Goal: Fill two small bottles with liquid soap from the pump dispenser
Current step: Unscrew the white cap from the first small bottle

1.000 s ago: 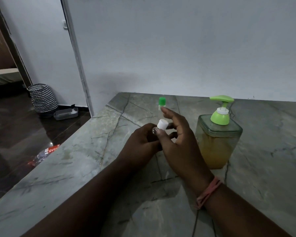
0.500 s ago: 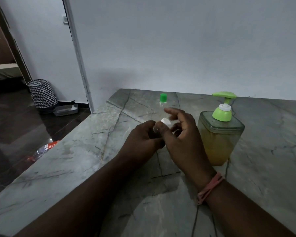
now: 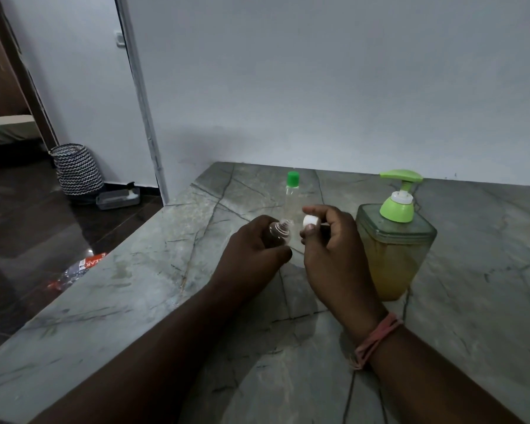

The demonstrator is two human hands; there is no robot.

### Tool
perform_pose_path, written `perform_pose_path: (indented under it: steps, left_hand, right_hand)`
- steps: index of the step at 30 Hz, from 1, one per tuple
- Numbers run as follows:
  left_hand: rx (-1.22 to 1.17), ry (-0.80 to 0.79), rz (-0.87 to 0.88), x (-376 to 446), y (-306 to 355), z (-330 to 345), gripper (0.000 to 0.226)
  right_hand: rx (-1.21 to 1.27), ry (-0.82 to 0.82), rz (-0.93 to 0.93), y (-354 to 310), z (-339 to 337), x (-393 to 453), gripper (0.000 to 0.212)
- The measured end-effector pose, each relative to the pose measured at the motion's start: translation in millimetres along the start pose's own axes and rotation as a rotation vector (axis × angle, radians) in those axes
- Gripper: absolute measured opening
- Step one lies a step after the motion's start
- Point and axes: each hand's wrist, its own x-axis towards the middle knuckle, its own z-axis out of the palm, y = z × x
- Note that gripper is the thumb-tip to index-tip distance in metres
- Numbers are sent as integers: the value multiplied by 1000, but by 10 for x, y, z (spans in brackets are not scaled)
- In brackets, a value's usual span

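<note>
My left hand [image 3: 253,252] grips a small clear bottle [image 3: 280,230] whose threaded neck is bare and points up to the right. Just to its right, my right hand [image 3: 331,249] pinches the bottle's white cap [image 3: 311,221] between thumb and fingers, clear of the neck. A second small clear bottle with a green cap [image 3: 292,191] stands upright behind both hands. The pump dispenser [image 3: 395,240], a square clear tub of amber soap with a green pump head, stands right of my right hand.
Everything sits on a grey veined stone counter [image 3: 135,301] against a white wall. The counter's left edge drops to a dark floor with a zigzag-patterned basket [image 3: 75,169], a small tray [image 3: 118,197] and a crushed plastic bottle [image 3: 77,269].
The white cap was on the bottle's neck under my right fingers; now it is off and held to the right, and the bare threads show.
</note>
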Motion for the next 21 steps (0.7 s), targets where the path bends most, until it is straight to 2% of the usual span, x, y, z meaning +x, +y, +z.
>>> perform_pose_path:
  steps: [4,8,11,15,18,21]
  left_hand:
    - [-54,117,-42,57,-63,-19,22]
    - [-95,189,-36,76,-79,-39,19]
    - [-100,201,-31,94,-76,-42,20]
    - [-131,193,-25,114,-63,-51,24]
    - [-166,169,5,106,-37,-57,27]
    - [-216,161,50,98,-15,-72,27]
  right_hand:
    - [-136,-102,129,110,18,-11,18]
    - [-263,-179,62,147,51,-20,15]
    - [-326,-178,72,153,77,-10,12]
    - [-352,-224,59,119,86,-42,24]
    - [-356,-185,-59,-8,56,-53,30]
    - [-324,-42,-264,-253,-30,-14,15]
